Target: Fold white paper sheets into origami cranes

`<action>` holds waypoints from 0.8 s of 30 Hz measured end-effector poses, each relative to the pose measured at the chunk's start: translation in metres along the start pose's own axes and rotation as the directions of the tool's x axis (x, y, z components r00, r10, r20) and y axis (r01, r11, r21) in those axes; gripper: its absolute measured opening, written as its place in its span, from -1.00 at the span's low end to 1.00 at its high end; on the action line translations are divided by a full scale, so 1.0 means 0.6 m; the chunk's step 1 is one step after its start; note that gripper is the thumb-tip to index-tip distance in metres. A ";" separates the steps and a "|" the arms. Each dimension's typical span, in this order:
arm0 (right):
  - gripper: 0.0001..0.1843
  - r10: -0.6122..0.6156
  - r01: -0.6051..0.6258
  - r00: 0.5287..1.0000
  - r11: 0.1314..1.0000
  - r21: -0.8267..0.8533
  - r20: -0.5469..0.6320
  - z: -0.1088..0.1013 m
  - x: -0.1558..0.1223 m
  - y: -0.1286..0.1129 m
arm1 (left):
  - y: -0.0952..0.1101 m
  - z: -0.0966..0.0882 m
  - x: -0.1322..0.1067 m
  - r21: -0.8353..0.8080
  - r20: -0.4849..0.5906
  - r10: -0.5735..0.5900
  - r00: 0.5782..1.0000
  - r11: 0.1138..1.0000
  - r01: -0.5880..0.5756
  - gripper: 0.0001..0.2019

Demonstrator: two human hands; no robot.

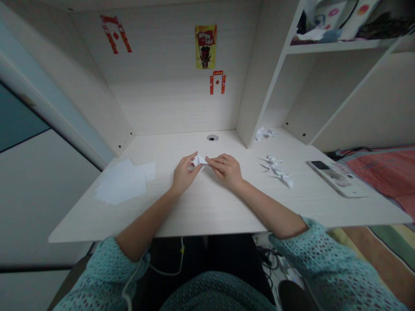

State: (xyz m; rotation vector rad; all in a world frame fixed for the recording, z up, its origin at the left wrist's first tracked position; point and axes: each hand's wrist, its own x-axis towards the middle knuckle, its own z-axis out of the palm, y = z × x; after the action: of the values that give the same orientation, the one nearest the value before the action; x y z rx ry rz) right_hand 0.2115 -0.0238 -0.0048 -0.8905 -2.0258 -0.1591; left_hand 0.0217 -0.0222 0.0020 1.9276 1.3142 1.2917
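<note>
A small piece of folded white paper point(200, 160) is held just above the middle of the desk, between my two hands. My left hand point(185, 173) pinches its left side, thumb below and forefinger on top. On the right side, my right hand point(227, 169), with a ring on one finger, closes its fingertips on the paper's edge. Part of the paper is hidden behind the fingers. Several folded white paper figures point(275, 167) with pointed ends lie in a row to the right of my right hand. Loose white paper sheets point(121, 183) are spread in a pile at the left.
More folded paper figures point(266, 133) lie by the upright divider point(259, 86). A phone point(335, 178) rests near the desk's right side, beside a red cloth point(382, 172). A cable hole point(212, 138) is at the back. A white cable point(168, 273) hangs below the front edge.
</note>
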 end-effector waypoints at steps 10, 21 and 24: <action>-0.46 0.231 -0.204 0.972 0.911 0.358 -0.033 0.003 0.010 -0.012 | -0.028 0.003 0.014 -0.433 0.215 -0.089 0.973 0.884 0.176 -0.46; -0.68 0.423 -0.413 0.901 0.779 0.472 0.090 0.026 0.000 -0.013 | -0.008 0.002 0.009 -0.396 0.220 0.034 0.975 0.917 0.057 -0.57; -0.70 0.436 -0.431 0.896 0.806 0.407 0.086 0.023 -0.002 -0.013 | -0.004 0.002 0.004 -0.358 0.227 0.065 0.972 0.933 0.021 -0.58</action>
State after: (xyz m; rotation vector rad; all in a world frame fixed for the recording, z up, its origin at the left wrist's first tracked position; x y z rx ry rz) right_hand 0.1976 -0.0241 -0.0123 -1.0381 -1.6937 0.5093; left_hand 0.0218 -0.0185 0.0005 1.7737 0.8713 1.1746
